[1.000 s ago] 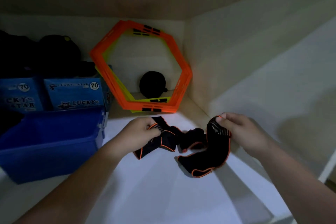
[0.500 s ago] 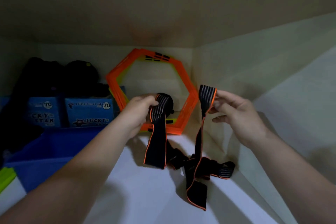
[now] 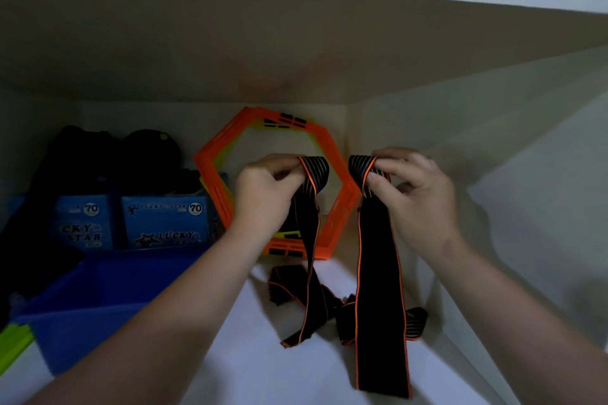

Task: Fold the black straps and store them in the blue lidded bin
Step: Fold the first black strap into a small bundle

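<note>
**On a dim white shelf, strap tails are tangling**

The shelf [image 3: 263,371] is carrying the tails of the black straps [image 3: 378,273], which are hanging from two raised ends and lying crossed in a loose knot. The left hand [image 3: 263,194] is pinching one ribbed end between thumb and curled fingers; the right hand [image 3: 418,194] is pinching the other. Pulling the ends apart is risking a tighter tangle, or a tail sliding off the front edge. The bin [image 3: 82,332] is standing open, well to the left, so a slack fold is likely to spring undone on the way there.

The black straps [image 3: 378,260] look like matt woven cloth, the blue bin [image 3: 98,302] like smooth plastic.
</note>
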Demonstrator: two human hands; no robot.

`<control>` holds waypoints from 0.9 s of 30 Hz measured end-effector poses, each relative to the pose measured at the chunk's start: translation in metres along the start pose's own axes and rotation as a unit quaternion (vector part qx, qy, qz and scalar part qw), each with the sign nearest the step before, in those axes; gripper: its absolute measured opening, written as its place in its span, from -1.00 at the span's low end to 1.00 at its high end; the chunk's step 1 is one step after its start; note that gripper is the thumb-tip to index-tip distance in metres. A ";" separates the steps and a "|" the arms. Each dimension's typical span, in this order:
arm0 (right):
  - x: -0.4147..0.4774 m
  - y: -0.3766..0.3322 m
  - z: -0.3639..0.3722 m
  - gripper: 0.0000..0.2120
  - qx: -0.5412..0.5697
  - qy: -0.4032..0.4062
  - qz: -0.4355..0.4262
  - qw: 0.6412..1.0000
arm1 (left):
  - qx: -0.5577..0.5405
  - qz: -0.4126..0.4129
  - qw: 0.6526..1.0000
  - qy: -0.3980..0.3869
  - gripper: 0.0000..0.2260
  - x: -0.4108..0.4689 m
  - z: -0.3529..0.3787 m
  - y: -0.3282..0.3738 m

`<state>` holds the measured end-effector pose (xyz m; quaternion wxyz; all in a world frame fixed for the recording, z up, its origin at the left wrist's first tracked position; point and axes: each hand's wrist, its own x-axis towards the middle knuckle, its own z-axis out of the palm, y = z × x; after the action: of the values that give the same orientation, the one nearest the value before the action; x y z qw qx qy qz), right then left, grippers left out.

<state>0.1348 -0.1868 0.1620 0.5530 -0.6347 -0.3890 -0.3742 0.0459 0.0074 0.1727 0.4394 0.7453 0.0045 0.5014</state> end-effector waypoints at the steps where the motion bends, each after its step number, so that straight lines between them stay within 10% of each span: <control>1: 0.001 -0.003 0.000 -0.85 -0.020 0.003 -0.012 1.000 | 0.058 0.039 0.997 0.015 -0.90 0.001 0.000 0.001; 11: 0.008 -0.033 -0.001 -0.75 -0.031 -0.006 0.018 0.999 | 0.298 0.187 0.934 0.064 -0.73 0.013 0.006 0.007; 27: 0.025 -0.035 0.014 -0.75 -0.108 -0.169 -0.060 0.978 | 0.083 -0.084 0.991 -0.064 -0.88 0.032 0.014 0.026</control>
<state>0.1142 -0.1675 0.1974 0.3836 -0.7202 -0.4717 -0.3341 0.0610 -0.0032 0.2125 0.4156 0.8071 0.0806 0.4114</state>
